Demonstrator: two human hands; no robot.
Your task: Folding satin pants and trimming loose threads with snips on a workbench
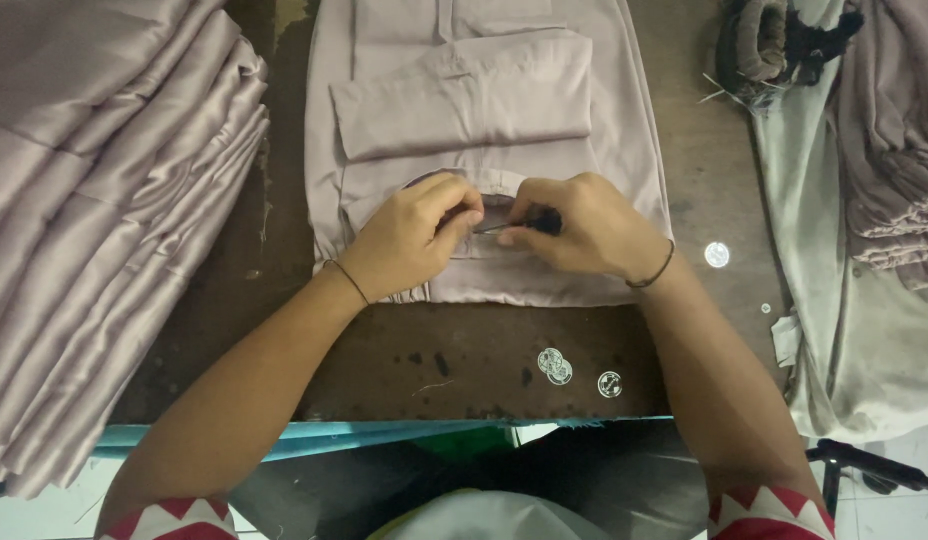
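Person at a dark worn table [464, 360], both hands on a folded pale mauve shirt [484, 130] lying flat in front of them, collar end toward the person. Left hand [409, 240] is closed, fingertips pinching the fabric at the collar area. Right hand [584, 225] is closed around a small dark-handled tool [539, 220]; a thin metal tip points left toward the left hand's fingers, touching or just above the cloth, can't tell which. Looks like a thread snipper or pick, too small to be sure. The shirt is already folded, sleeve laid across the body, so the folding part looks done and the work in hand seems to be a small detail at the neck. To the left, a tall stack of folded pale garments [104, 200], same cloth. On the right, a loose heap of similar fabric [894, 150] and a greyish cloth [834, 300]. A few round stickers [556, 366] on the table edge. How many pieces remain can't be judged.
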